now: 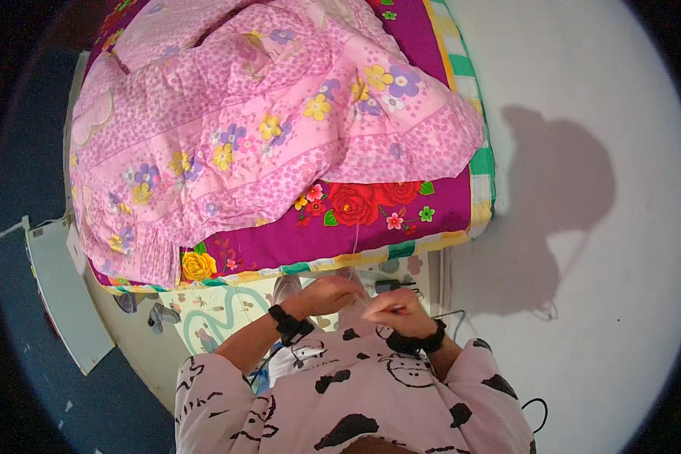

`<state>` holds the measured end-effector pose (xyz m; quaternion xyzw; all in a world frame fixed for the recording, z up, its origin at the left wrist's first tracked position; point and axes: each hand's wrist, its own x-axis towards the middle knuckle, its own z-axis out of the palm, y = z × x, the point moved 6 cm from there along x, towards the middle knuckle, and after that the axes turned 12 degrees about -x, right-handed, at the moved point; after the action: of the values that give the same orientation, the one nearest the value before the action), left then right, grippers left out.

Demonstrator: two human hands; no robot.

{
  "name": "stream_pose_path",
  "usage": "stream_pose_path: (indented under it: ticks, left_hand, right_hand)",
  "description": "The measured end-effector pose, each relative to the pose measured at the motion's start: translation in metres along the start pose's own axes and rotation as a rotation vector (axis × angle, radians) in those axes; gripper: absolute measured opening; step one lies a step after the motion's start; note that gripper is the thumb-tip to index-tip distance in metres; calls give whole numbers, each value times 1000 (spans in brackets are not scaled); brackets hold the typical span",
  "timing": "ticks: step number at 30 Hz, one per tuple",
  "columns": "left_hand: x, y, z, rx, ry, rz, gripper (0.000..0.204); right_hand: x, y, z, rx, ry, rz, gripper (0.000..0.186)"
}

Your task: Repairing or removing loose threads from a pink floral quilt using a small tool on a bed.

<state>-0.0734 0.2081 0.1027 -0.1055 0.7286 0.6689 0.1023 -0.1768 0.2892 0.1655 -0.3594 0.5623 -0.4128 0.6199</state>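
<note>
Pink quilt (227, 113), then a thin pale thread (356, 238) over a purple sheet (280, 253)
Left hand (329, 295) curls inward, how far closed and whether gripping I cannot tell; the thread runs from the sheet toward it; right hand (401, 310), blurred, bends inward, openness and hold unclear

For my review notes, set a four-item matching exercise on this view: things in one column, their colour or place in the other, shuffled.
Things
1. Crumpled quilt
2. Thin pale strand
3. Wristbands
4. Shirt

Descriptions
A. Black
B. Pale with dark patches
C. Pink and floral
D. Crossing the checkered bed edge

Pairs: 1-C, 2-D, 3-A, 4-B
</note>
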Motion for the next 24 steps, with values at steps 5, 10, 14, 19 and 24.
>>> stream_pose_path:
  ticks: [5,10,14,19,24]
  left_hand:
    - [-73,-23,1,-81,112,-106,17]
    - [-141,-47,-22,-420,458,-299,26]
    - [-161,-34,-57,-121,757,-58,44]
    - [-219,-38,-87,-45,993,-174,64]
    - [-300,44,-81,-830,708,539,71]
  right_hand:
    - [-21,-8,-46,949,196,-67,4]
    - [3,-71,-57,431,419,-208,10]
    - [39,-102,4,89,200,-58,11]
    - [71,-140,119,-329,7,-54,11]
    - [75,-160,271,-802,-427,-166,13]
